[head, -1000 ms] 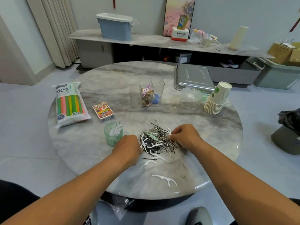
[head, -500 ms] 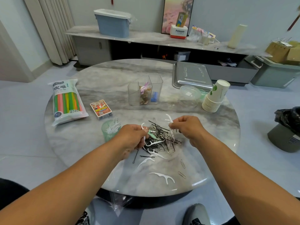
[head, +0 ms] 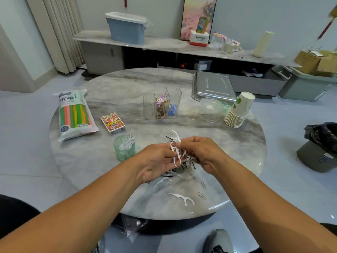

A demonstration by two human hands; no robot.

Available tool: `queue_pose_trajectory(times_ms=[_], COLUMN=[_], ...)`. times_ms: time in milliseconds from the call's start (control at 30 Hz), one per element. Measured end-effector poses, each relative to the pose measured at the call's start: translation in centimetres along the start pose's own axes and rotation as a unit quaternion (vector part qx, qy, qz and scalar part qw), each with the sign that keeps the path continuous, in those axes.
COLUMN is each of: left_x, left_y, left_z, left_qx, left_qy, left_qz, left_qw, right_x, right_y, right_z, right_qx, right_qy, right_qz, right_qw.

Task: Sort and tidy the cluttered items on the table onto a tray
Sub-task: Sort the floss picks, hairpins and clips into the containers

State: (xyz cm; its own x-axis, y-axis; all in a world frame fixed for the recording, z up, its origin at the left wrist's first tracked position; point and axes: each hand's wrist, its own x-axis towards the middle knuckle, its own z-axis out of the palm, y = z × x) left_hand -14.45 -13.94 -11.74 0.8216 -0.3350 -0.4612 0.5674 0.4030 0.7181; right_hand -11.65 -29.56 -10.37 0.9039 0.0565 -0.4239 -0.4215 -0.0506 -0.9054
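From the head view, both hands meet above the pile of clips and pins (head: 189, 164) on the round table (head: 102, 154). The left hand (head: 158, 162) and right hand (head: 202, 154) each pinch white floss picks (head: 176, 143), fingers curled on them. Left of the pile stands a green cup (head: 124, 149) holding more picks. One floss pick (head: 182, 198) lies nearer the person. The metal tray (head: 213, 86) sits beyond the pile, to the right.
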Motion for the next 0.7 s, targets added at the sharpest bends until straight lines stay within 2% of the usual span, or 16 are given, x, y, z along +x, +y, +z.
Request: queue_pose_trajectory(times_ms=[133,267,533,700], left_x=[-0.14,-0.07,-0.06,0.13], left_y=[0.08,0.43,-0.03,0.12], left_z=[-0.21,-0.71,-0.82,-1.03], left_qx=[-0.012,-0.031,0.039,-0.009], left_qy=[0.018,0.045,0.023,0.063], left_qz=[-0.007,-0.011,0.017,0.012], left_qw=[1.0,0.998,0.999,0.998], right_x=[-0.13,0.08,0.18,0.4], right_y=[-0.04,-0.03,0.2,0.14], right_z=[0.3,0.23,0.46,0.2], right_qx=[0.007,-0.015,-0.034,-0.001], right_qy=[-0.01,-0.001,-0.022,0.02], right_qz=[0.004,-0.032,-0.02,-0.014], right_qw=[1.0,0.999,0.999,1.0])
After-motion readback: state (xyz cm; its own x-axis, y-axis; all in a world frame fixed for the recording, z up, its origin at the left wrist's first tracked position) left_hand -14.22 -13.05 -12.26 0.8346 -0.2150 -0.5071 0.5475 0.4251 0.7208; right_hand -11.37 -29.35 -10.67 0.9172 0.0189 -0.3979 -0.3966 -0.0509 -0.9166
